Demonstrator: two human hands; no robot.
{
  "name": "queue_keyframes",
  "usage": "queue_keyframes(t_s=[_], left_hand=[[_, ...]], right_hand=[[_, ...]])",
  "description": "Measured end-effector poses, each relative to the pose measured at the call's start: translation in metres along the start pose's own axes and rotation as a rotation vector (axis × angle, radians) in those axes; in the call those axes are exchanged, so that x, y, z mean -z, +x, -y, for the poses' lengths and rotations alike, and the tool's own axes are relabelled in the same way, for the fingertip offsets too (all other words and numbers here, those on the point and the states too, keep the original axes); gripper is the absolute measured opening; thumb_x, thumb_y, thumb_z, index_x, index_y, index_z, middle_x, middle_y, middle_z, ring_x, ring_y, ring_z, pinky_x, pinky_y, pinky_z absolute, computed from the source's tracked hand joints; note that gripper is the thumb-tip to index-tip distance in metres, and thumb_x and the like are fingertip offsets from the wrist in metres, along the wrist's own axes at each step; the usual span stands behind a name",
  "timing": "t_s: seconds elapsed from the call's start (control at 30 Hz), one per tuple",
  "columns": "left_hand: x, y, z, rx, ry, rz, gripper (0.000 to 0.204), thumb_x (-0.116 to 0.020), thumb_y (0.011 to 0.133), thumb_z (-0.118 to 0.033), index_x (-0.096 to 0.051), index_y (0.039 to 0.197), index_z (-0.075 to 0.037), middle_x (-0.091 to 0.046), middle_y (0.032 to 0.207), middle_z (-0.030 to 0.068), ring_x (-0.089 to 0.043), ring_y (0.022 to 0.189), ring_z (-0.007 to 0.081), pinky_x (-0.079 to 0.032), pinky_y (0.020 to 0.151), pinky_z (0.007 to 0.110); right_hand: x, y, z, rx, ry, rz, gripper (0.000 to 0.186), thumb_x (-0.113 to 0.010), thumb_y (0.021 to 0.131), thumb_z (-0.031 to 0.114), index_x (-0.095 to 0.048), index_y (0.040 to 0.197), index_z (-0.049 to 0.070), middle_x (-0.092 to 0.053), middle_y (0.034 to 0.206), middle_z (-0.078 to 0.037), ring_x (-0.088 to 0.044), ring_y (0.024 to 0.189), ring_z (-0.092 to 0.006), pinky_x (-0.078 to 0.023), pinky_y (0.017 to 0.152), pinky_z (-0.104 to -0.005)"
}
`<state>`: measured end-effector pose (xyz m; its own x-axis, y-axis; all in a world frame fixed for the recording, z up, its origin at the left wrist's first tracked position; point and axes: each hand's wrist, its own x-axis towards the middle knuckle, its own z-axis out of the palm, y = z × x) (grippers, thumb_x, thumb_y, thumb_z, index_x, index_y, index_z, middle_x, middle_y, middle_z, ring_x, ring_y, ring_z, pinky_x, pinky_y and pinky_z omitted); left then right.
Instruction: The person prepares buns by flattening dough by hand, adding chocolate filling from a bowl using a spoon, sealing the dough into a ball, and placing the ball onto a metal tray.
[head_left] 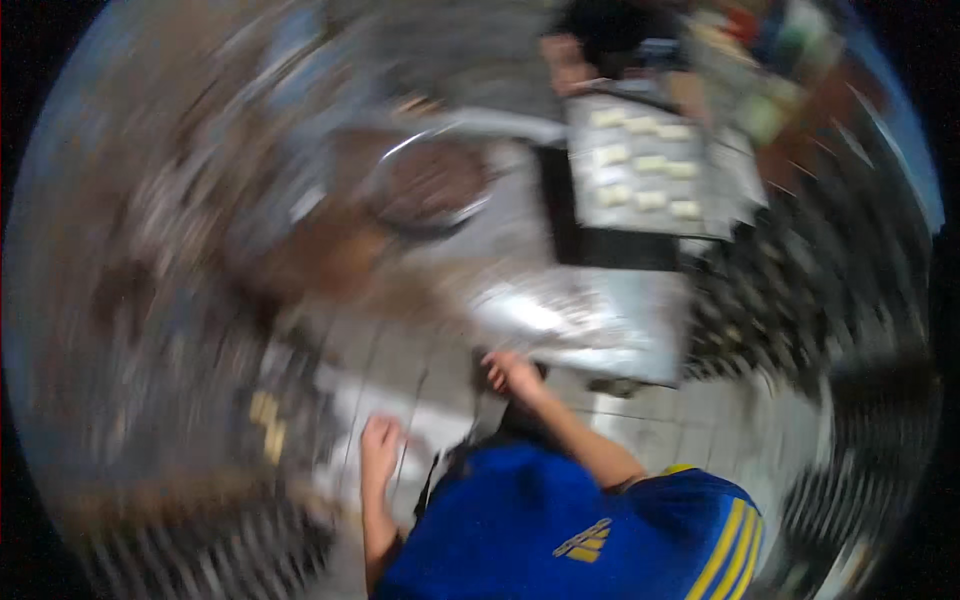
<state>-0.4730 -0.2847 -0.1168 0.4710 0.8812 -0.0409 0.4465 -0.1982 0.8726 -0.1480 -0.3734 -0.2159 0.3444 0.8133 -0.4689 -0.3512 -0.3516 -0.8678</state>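
Motion smears much of the picture. My left hand [380,438] hangs low over the tiled floor, nearest to a dark surface on its left; its fingers are too blurred to read. Nothing is seen in it. My right hand [513,374] is just off the near edge of the metal table [630,310]. Its fingers are loosely bent and partly apart, with nothing visible between them. Farther off on the table, a round bowl [435,180] holds a brown mass. A light tray [635,222] carries several pale, dough-like pieces in rows, over a dark tray or board.
Another person's hand [567,65] is near the tray's far left corner. Dark stacked, ridged shapes [780,290] stand at the right, and more at the lower left. Small yellowish pieces [268,425] lie on the dark surface at left. Light tiles [650,440] cover the floor.
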Motion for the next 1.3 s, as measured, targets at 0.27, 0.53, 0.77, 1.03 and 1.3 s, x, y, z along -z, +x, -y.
queue_keyframes(t_s=[0.27, 0.53, 0.77, 1.03, 1.3], left_hand=[[0.161, -0.17, 0.089, 0.609, -0.346, -0.801, 0.024, -0.058, 0.096, -0.008, -0.065, 0.074, 0.0, -0.063, 0.072, 0.0038, -0.056, 0.056, 0.0131, -0.041, 0.054, 0.027], [0.222, -0.18, 0.2, 0.747, -0.77, -0.94, 0.035, -0.057, 0.104, -0.035, -0.071, 0.109, -0.002, -0.072, 0.113, 0.0118, -0.069, 0.102, 0.0241, -0.05, 0.089, 0.035], [0.216, -0.183, 0.388, 0.92, -1.228, -1.118, 0.067, -0.05, 0.109, -0.056, -0.034, 0.159, -0.014, -0.054, 0.151, 0.0204, -0.057, 0.135, 0.0382, -0.046, 0.112, 0.051], [0.203, -0.125, 0.657, 1.079, -1.473, -1.712, 0.072, -0.049, 0.108, -0.056, -0.027, 0.162, -0.014, -0.046, 0.161, 0.0188, -0.044, 0.149, 0.0372, -0.037, 0.12, 0.057], [0.106, -0.062, 0.96, 0.973, -1.819, -2.062, 0.082, -0.041, 0.109, -0.062, -0.021, 0.166, -0.008, -0.037, 0.165, 0.0179, -0.037, 0.152, 0.0364, -0.033, 0.124, 0.053]], right_hand=[[-0.209, 0.071, 0.007, -0.305, 0.181, 0.382, 0.032, -0.059, 0.108, 0.042, -0.065, 0.118, 0.013, -0.059, 0.087, 0.005, -0.056, 0.077, -0.011, -0.044, 0.07, -0.0279], [-0.401, 0.172, -0.049, -0.53, 0.131, 0.524, 0.037, -0.048, 0.113, 0.043, -0.061, 0.127, 0.011, -0.063, 0.108, 0.001, -0.06, 0.091, -0.0143, -0.048, 0.079, -0.0316], [-0.566, 0.349, -0.181, -0.403, -0.402, 0.749, 0.055, -0.054, 0.108, 0.055, -0.062, 0.134, 0.007, -0.069, 0.126, -0.009, -0.064, 0.115, -0.019, -0.052, 0.094, -0.0371], [-0.718, 0.652, -0.44, -0.351, -0.671, 0.813, 0.066, -0.056, 0.107, 0.056, -0.052, 0.147, 0.004, -0.058, 0.14, -0.014, -0.055, 0.13, -0.0238, -0.05, 0.103, -0.0394], [-0.807, 0.936, -0.628, -0.242, -0.569, 0.922, 0.073, -0.056, 0.107, 0.056, -0.047, 0.155, 0.001, -0.052, 0.148, -0.017, -0.051, 0.138, -0.0265, -0.048, 0.108, -0.0408]])
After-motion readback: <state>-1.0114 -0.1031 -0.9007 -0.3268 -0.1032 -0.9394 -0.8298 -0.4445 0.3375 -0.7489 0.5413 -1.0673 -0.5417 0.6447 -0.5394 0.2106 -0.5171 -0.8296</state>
